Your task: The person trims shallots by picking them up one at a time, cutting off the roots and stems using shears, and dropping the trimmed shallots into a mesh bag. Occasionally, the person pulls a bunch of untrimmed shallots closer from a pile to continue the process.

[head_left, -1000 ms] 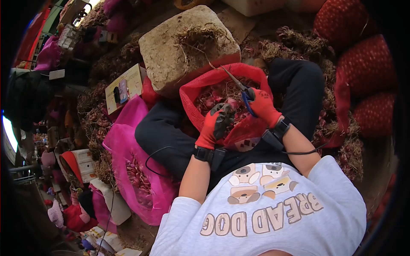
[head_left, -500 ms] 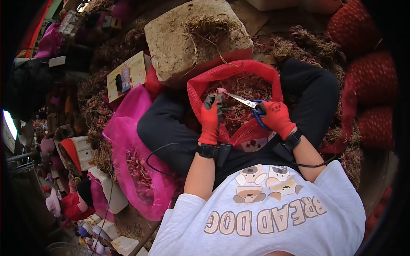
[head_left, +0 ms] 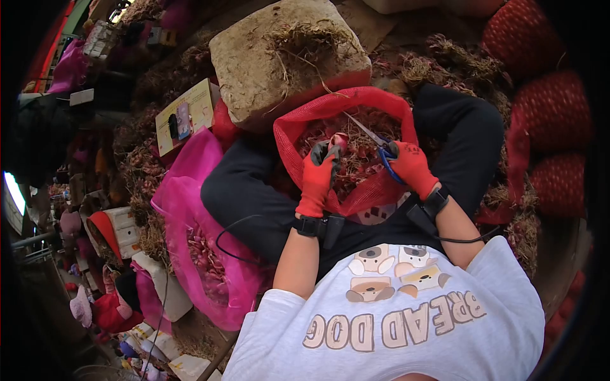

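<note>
My left hand [head_left: 319,170], in a red and grey work glove, pinches a small pinkish shallot [head_left: 340,140] between thumb and fingers. Blue-handled scissors [head_left: 366,131] are gripped in my gloved right hand [head_left: 413,167], with the blades pointing up and left, apart from the shallot. Both hands are over the mouth of a red mesh bag [head_left: 381,96] between my legs. Inside the bag lie reddish shallots and dry stalks, partly hidden by my hands.
A dirty pale block [head_left: 254,70] topped with dry roots stands beyond the bag. A pink mesh bag [head_left: 184,254] of shallots lies at left, near a yellowish box [head_left: 202,101]. Full red sacks [head_left: 551,105] are stacked at right. People sit at far left.
The scissors have come away from the shallot and now point further upward. My left hand has turned and lowered slightly, showing more of the shallot.
</note>
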`<control>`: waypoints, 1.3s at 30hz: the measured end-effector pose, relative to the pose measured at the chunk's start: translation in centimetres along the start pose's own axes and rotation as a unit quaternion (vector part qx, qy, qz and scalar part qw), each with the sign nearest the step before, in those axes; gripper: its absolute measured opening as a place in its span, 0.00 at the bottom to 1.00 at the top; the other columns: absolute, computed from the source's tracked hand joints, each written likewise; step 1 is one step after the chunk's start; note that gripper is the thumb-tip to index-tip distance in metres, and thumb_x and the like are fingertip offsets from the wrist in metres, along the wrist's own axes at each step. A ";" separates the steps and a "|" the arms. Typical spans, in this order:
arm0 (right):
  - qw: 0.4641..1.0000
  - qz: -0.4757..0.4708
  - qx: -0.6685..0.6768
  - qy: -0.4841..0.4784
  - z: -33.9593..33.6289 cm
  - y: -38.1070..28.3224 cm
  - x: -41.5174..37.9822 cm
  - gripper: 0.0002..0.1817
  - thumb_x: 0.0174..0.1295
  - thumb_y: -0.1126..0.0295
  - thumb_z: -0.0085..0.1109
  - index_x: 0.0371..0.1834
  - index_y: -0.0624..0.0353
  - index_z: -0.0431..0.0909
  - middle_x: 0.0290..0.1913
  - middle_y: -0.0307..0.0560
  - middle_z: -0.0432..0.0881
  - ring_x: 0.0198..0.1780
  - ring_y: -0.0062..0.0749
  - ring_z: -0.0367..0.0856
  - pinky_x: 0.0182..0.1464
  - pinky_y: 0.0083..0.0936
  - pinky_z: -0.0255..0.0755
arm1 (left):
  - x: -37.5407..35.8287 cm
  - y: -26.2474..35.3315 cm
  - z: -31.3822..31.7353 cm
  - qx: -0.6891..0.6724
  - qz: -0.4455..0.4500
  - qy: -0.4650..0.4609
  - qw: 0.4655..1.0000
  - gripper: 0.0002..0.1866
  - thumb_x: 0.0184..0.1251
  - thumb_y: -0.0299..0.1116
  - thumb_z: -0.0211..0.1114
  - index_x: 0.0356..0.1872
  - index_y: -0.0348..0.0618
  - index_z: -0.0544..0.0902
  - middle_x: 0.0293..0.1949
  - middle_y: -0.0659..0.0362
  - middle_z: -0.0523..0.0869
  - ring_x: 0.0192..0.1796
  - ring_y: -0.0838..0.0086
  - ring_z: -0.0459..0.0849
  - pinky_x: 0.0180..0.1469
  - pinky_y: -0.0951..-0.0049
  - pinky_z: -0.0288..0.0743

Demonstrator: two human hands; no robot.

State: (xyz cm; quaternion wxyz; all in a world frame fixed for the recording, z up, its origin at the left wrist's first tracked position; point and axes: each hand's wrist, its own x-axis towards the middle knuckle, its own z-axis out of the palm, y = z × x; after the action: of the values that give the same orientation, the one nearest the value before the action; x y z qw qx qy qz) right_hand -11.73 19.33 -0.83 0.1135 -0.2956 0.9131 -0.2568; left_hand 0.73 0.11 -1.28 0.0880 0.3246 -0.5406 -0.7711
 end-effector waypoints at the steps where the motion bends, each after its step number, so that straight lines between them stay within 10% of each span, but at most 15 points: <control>1: 0.995 -0.004 0.101 -0.023 0.1 0.1 0.3 0.15 0.54 0.57 0.65 0.35 0.57 0.80 0.28 0.50 0.82 0.33 0.44 0.82 0.38 0.33 0.74 | -0.1 0.2 0.1 0.023 -0.009 -0.015 1.000 0.13 0.65 0.24 0.58 0.50 0.37 0.77 0.35 0.63 0.81 0.30 0.82 0.78 0.33 0.80 0.75; 10: 0.762 0.131 0.598 -0.212 -2.7 -3.5 1.7 0.11 0.61 0.64 0.63 0.37 0.62 0.78 0.26 0.41 0.78 0.22 0.20 0.78 0.22 0.16 0.69 | -1.7 1.7 1.2 -0.004 0.044 -0.183 0.982 0.17 0.68 0.32 0.54 0.55 0.37 0.75 0.45 0.62 0.80 0.43 0.80 0.79 0.47 0.78 0.73; 13: 0.754 0.109 0.613 -0.212 -1.9 -2.7 1.8 0.12 0.61 0.64 0.62 0.38 0.62 0.78 0.25 0.40 0.78 0.22 0.21 0.78 0.21 0.16 0.71 | -1.6 2.5 1.1 0.113 0.154 -0.240 0.952 0.19 0.73 0.38 0.51 0.58 0.38 0.73 0.47 0.61 0.79 0.43 0.80 0.79 0.48 0.78 0.74; 19: 0.753 0.142 0.614 -0.191 -1.3 -2.8 1.5 0.11 0.60 0.65 0.62 0.37 0.62 0.79 0.24 0.39 0.78 0.22 0.20 0.78 0.23 0.16 0.71 | -0.9 0.8 1.9 0.042 -0.009 -0.196 0.980 0.18 0.74 0.36 0.52 0.59 0.38 0.72 0.47 0.62 0.79 0.43 0.82 0.79 0.48 0.80 0.74; 25: 0.901 -0.085 0.421 -0.059 0.1 -3.0 1.2 0.11 0.60 0.66 0.61 0.40 0.61 0.80 0.26 0.40 0.82 0.22 0.17 0.77 0.24 0.16 0.69 | -0.3 -2.2 1.7 -0.036 0.030 -0.147 0.988 0.16 0.66 0.27 0.62 0.53 0.36 0.76 0.44 0.63 0.81 0.44 0.83 0.78 0.48 0.81 0.73; 28: 0.896 -0.018 0.437 -0.076 1.5 -2.5 0.8 0.10 0.60 0.67 0.60 0.40 0.61 0.80 0.26 0.40 0.82 0.22 0.19 0.77 0.24 0.17 0.69 | 0.0 -2.4 1.8 -0.012 0.012 -0.143 0.990 0.14 0.71 0.34 0.58 0.53 0.37 0.76 0.40 0.64 0.81 0.40 0.83 0.78 0.43 0.82 0.73; 31: 0.704 0.181 0.662 -0.183 0.7 -2.5 0.4 0.09 0.60 0.68 0.59 0.40 0.60 0.80 0.26 0.40 0.82 0.21 0.20 0.76 0.24 0.19 0.69 | 0.1 -2.3 2.3 -0.075 -0.039 -0.145 0.986 0.13 0.72 0.34 0.57 0.51 0.38 0.77 0.39 0.65 0.81 0.38 0.84 0.77 0.42 0.82 0.73; 34: 0.710 0.190 0.654 -0.182 0.1 -2.6 0.7 0.09 0.61 0.68 0.59 0.39 0.61 0.80 0.26 0.41 0.82 0.22 0.21 0.77 0.23 0.18 0.69 | -0.1 -1.3 3.1 -0.085 -0.035 -0.147 0.985 0.12 0.73 0.35 0.56 0.50 0.39 0.77 0.38 0.64 0.81 0.37 0.84 0.77 0.41 0.83 0.72; 37: 0.867 0.009 0.482 -0.126 -1.0 -3.5 1.1 0.09 0.60 0.68 0.61 0.38 0.62 0.79 0.26 0.42 0.82 0.23 0.21 0.79 0.23 0.16 0.71 | 1.0 -3.8 1.4 -0.083 -0.032 -0.166 0.982 0.12 0.73 0.34 0.56 0.50 0.39 0.77 0.38 0.63 0.81 0.38 0.83 0.78 0.42 0.83 0.73; 39: 0.881 -0.054 0.462 -0.086 0.3 -3.0 1.4 0.09 0.60 0.68 0.61 0.38 0.62 0.79 0.26 0.42 0.82 0.25 0.21 0.79 0.24 0.16 0.72 | 0.2 -2.5 0.9 -0.084 -0.057 -0.186 0.977 0.12 0.73 0.33 0.55 0.51 0.38 0.77 0.40 0.62 0.81 0.39 0.83 0.79 0.43 0.82 0.73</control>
State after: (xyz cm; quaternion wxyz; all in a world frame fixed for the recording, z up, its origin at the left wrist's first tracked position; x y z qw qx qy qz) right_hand -11.29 16.26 0.44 0.3010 -0.2798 0.6604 -0.6285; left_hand 0.57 1.72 -3.45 -0.0316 0.1971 -0.4615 -0.8644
